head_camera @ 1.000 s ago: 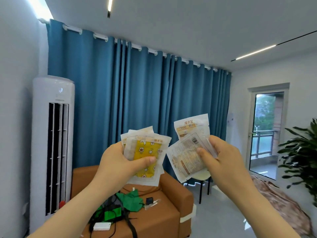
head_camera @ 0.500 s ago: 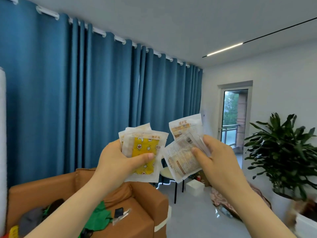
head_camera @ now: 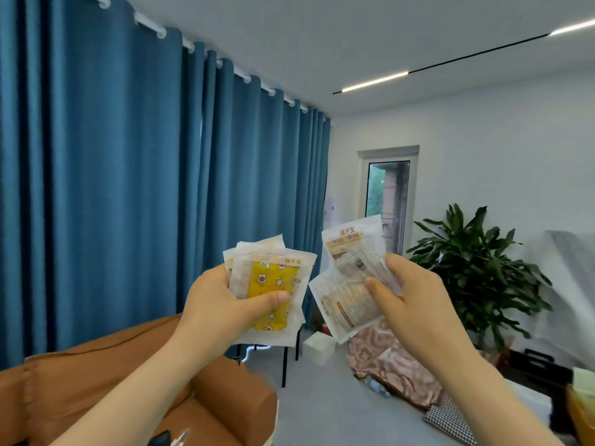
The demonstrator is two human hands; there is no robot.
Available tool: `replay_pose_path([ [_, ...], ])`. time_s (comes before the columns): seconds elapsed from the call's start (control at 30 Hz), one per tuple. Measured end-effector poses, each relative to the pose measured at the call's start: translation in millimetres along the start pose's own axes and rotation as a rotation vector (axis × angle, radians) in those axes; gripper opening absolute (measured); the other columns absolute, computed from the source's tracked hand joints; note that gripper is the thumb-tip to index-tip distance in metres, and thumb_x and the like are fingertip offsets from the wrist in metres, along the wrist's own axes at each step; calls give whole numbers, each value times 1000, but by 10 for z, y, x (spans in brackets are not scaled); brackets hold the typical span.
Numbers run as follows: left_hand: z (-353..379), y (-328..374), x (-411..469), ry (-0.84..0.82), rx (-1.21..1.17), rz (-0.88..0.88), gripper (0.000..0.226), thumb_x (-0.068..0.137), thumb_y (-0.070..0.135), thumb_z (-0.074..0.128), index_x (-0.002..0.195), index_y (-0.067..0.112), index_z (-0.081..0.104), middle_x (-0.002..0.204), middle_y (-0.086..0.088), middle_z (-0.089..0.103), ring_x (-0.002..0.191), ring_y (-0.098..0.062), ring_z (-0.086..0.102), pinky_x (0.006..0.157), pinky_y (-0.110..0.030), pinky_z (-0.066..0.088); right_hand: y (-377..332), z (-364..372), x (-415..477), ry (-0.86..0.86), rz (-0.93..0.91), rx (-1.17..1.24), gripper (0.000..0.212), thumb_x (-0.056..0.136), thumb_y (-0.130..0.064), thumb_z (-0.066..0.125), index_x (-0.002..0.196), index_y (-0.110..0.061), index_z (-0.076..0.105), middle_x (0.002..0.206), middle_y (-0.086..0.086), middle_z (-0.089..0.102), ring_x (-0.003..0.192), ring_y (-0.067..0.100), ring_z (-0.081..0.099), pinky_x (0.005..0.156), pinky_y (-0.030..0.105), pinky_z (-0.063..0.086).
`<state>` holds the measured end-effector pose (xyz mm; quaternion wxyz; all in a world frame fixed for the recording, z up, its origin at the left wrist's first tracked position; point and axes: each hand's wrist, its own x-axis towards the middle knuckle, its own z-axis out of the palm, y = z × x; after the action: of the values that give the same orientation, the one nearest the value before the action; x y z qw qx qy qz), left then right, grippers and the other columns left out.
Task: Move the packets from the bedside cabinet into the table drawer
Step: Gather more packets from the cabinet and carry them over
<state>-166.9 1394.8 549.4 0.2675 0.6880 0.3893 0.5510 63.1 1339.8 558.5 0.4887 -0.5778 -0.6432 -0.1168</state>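
Note:
Both hands are raised in front of me, each with a small fan of flat white packets. My left hand (head_camera: 222,304) grips a stack of packets (head_camera: 273,281) whose front one shows a yellow panel with stars, thumb across its face. My right hand (head_camera: 409,304) pinches two or three white packets (head_camera: 347,278) printed with text and a barcode, thumb on the front one. Neither the bedside cabinet nor the table drawer is in view.
Blue curtains (head_camera: 128,188) cover the wall on the left. A brown sofa (head_camera: 103,381) stands below my left arm. A potted plant (head_camera: 473,272) is by the right wall, next to a glass door (head_camera: 388,201). A patterned cloth (head_camera: 392,358) lies on the grey floor.
My view has swung to the right: the air conditioner and most of the sofa have left the frame, the plant and door moved toward the centre. Both hands keep their packets.

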Motion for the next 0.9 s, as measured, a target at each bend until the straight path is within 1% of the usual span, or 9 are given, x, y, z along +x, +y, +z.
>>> replay_pose_path([
  [0.07, 121, -215, 224, -18, -10, -7, 26, 64, 32, 84, 86, 30, 73, 78, 17, 74, 73, 1, 70, 61, -16, 53, 137, 159, 116, -3, 32, -19, 14, 91, -25, 56, 86, -12, 59, 83, -1, 63, 76, 14, 60, 65, 41, 55],
  [0.23, 517, -691, 741, -92, -43, -17, 22, 64, 33, 84, 82, 32, 70, 73, 25, 71, 69, 7, 67, 49, -7, 46, 585, 525, 393, -3, 61, -61, 11, 92, -23, 56, 92, -14, 62, 87, -4, 66, 80, 10, 61, 68, 39, 55],
  [0.3, 704, -839, 964, -122, -54, -9, 20, 64, 31, 84, 79, 32, 70, 72, 26, 70, 67, 8, 66, 48, -6, 46, 799, 654, 512, 3, 75, -85, 13, 92, -24, 56, 91, -13, 62, 85, -3, 65, 79, 12, 61, 68, 42, 54],
  [0.43, 1149, -1083, 1423, -171, -91, 18, 20, 67, 25, 83, 80, 30, 68, 67, 29, 68, 64, 11, 64, 46, -4, 43, 1260, 876, 788, 28, 109, -70, 14, 92, -23, 56, 83, -12, 59, 80, -3, 63, 73, 11, 60, 64, 42, 54],
  [0.5, 1389, -1172, 1681, -205, -102, 14, 21, 68, 24, 82, 82, 30, 68, 66, 29, 68, 64, 12, 64, 46, -4, 44, 1518, 950, 958, 52, 132, -75, 16, 92, -23, 56, 81, -11, 57, 78, -2, 62, 71, 11, 59, 62, 41, 54],
  [0.6, 1741, -1308, 2043, -233, -91, 24, 23, 66, 28, 83, 85, 28, 70, 72, 23, 71, 67, 8, 66, 48, -6, 46, 1914, 1057, 1183, 65, 165, -85, 15, 93, -23, 56, 81, -14, 57, 80, -4, 63, 73, 9, 60, 63, 40, 55],
  [0.73, 2202, -1524, 2484, -270, -114, 30, 21, 66, 27, 83, 78, 33, 67, 66, 30, 67, 63, 12, 64, 47, -4, 45, 2396, 1196, 1454, 59, 211, -125, 15, 93, -23, 55, 80, -17, 56, 79, -7, 61, 73, 6, 59, 62, 34, 54],
  [0.83, 2542, -1704, 2775, -307, -127, 26, 21, 65, 31, 84, 75, 36, 66, 66, 32, 66, 65, 12, 64, 48, -6, 46, 2731, 1320, 1623, 57, 253, -161, 16, 93, -24, 55, 81, -14, 57, 78, -4, 62, 72, 10, 60, 61, 36, 54],
  [0.9, 2767, -1844, 2982, -334, -152, 10, 22, 64, 32, 84, 77, 36, 66, 68, 30, 68, 67, 10, 66, 51, -8, 49, 2943, 1410, 1737, 54, 271, -171, 17, 94, -24, 55, 78, -17, 55, 76, -5, 60, 70, 8, 59, 56, 29, 52],
])
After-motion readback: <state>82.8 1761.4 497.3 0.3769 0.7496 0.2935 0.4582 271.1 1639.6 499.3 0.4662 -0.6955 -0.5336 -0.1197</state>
